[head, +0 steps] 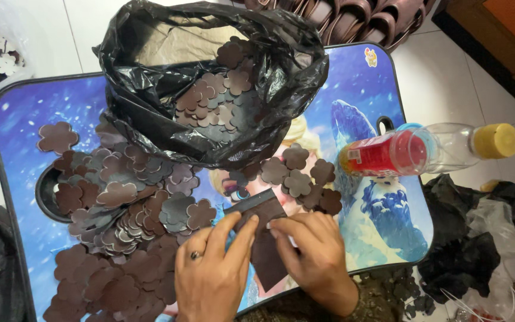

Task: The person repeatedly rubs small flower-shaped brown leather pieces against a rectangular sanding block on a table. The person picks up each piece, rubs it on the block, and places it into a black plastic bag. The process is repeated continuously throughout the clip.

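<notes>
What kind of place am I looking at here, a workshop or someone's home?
Probably a home used for piecework: a small cartoon-printed folding table on a tiled floor, footwear lined up beside it, and a black bag spilling brown flower-shaped cutouts.

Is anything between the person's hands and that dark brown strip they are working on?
No. Both the left hand and the right hand already touch the dark brown strip on the blue picture table. The brown flower-shaped cutouts lie beside it, not between.
</notes>
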A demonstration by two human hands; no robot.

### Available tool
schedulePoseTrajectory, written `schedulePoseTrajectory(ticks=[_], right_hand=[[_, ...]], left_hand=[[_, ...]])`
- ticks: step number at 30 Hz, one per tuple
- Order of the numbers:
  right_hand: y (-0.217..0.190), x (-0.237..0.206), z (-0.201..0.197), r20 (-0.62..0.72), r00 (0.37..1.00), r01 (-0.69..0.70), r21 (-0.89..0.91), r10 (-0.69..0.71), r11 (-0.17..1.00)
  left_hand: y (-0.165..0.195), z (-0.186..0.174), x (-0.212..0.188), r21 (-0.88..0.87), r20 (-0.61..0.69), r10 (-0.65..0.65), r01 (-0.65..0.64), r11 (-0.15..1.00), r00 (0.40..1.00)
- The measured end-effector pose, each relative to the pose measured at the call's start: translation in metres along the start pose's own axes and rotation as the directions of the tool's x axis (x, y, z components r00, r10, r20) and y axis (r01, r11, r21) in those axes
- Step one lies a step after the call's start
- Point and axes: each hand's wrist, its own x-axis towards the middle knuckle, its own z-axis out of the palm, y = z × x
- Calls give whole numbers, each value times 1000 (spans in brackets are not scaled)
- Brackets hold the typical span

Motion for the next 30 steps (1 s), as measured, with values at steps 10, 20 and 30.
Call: schedulePoseTrajectory(ticks=[10,20,30], right_hand=[[-3,-9,0,51,998,35,-3,-34,999],[-9,-3,5,29,997,69,-25,-68,997],[-1,-5,8,-37,999,14,-73,-17,997]], left_hand=[[-3,7,5,-13,16,-22,22,1000,1000],[0,3,8,-4,76,-55,56,998,996],[-1,3,8,-40,78,-50,53,998,996]])
